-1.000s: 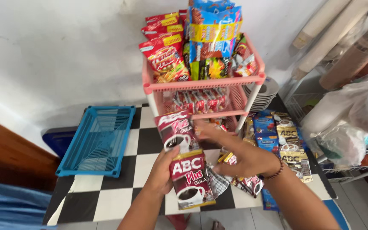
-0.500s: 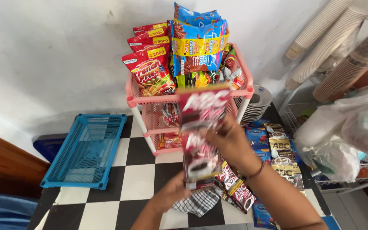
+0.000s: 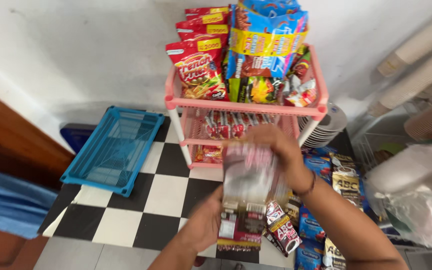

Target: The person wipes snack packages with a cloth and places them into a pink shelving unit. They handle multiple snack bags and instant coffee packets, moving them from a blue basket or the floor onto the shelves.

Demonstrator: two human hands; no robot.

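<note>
Both hands at lower centre of frame, holding a hanging strip of coffee sachets (image 3: 245, 200), motion-blurred. Right hand (image 3: 271, 147) grips the strip's top, fingers closed on it, just below the pink rack's top tier. Left hand (image 3: 207, 220) holds the strip's lower left edge, fingers clamped on it, details blurred. Strip hangs vertical between the hands, over the black-and-white checkered floor (image 3: 161, 200).

Pink plastic rack (image 3: 248, 106) at upper centre against the white wall; top tier packed with red snack bags (image 3: 196, 70) and blue-yellow packs (image 3: 266, 42). Middle tier holds small red sachets (image 3: 226, 125).

Blue plastic basket (image 3: 113, 150) tilted at centre left, on the floor, well apart from the hands. More sachet packs (image 3: 336, 185) lie at lower right, beside the right forearm. Stacked paper cups (image 3: 426, 60) at upper right. Stack of white plates (image 3: 326, 127) just right of the rack.
</note>
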